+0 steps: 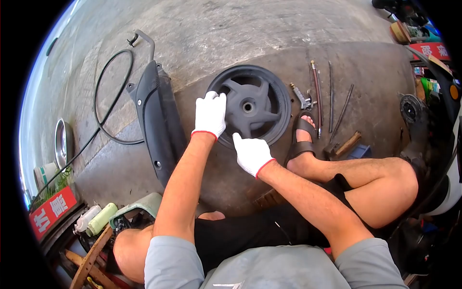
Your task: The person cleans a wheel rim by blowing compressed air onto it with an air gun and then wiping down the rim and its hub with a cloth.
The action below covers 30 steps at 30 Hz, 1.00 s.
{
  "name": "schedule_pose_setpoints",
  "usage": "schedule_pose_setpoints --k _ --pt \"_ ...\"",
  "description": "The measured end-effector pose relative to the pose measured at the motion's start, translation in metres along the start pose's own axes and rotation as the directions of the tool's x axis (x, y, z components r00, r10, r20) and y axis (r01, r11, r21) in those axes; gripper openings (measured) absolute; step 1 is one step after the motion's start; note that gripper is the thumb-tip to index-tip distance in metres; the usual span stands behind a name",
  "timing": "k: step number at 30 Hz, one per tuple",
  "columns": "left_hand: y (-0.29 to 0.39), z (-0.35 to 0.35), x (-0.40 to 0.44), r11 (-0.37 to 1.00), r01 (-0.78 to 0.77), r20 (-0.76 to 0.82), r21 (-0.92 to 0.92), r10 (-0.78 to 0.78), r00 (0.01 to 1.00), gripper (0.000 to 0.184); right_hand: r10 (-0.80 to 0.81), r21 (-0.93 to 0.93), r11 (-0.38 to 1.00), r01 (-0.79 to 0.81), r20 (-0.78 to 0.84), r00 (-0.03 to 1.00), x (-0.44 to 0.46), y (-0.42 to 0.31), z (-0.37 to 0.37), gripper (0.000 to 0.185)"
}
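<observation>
Over on the left of the frame, a black hose (100, 126) loops beside a dark plastic panel (151, 115). At centre, the gloved left hand (210, 114) curls in over the left rim of a black wheel (257, 102) lying flat on the floor; how firm its hold is, I can't tell. Just right of it, the right hand (253, 155) points its forefinger at the near rim, other fingers folded, grip unclear. I'd call this handling the wheel at its edge; shifting it would call for both hands securely round the rim.
</observation>
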<state>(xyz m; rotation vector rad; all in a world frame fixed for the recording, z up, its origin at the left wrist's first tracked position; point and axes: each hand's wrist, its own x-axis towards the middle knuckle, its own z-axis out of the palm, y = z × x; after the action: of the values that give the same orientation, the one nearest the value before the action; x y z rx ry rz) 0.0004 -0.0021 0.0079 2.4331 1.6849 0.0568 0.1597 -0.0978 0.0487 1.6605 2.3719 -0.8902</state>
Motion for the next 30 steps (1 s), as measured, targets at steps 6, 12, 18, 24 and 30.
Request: schedule_pose_setpoints --k 6,12,18,24,30 --pt "-0.003 0.004 -0.001 1.000 -0.026 -0.021 0.007 0.026 0.999 0.054 -0.056 -0.107 0.992 0.061 0.049 0.997 0.007 0.007 0.006 0.045" --pt "-0.003 -0.006 0.000 0.999 -0.019 0.072 -0.032 0.021 0.997 0.054 -0.022 -0.133 0.991 0.025 0.026 0.999 0.019 -0.002 0.014 0.033" --pt "-0.006 -0.004 0.003 0.999 0.009 0.163 -0.044 -0.002 0.987 0.077 0.031 -0.083 0.996 -0.027 0.040 0.999 0.025 -0.012 0.015 0.025" --pt "-0.007 -0.001 0.002 0.999 -0.005 0.120 -0.054 0.012 0.993 0.078 -0.025 -0.135 0.990 0.028 0.022 0.999 0.020 -0.006 0.014 0.021" --pt "-0.008 -0.002 0.003 0.998 -0.005 0.140 -0.063 0.014 0.990 0.078 -0.076 -0.107 0.991 0.076 0.005 0.997 0.023 -0.004 0.003 0.018"
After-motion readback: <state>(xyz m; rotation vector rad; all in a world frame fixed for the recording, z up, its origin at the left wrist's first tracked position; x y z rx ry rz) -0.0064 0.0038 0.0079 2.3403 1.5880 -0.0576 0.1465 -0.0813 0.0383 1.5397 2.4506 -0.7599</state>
